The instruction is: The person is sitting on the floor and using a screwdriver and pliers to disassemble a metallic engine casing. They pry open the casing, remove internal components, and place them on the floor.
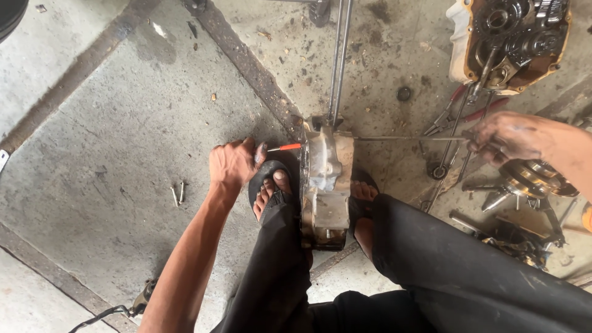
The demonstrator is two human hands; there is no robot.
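The grey engine case (325, 185) stands on edge on the concrete floor (123, 142), pinned between the person's 2 sandalled feet, long axis running away from the body. A thin rod (407, 138) crosses its top, left to right. The left hand (233, 163), just left of the case, is clenched on a red-handled tool (285, 147) pointing at it. The right hand (502, 137), well apart, is closed around the rod's far end.

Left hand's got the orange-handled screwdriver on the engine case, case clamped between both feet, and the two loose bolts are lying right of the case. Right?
Not quite: the head view shows the two bolts on the floor left of the case, beyond the left hand. The rest holds: that hand holds the screwdriver to the case, which sits between both feet.
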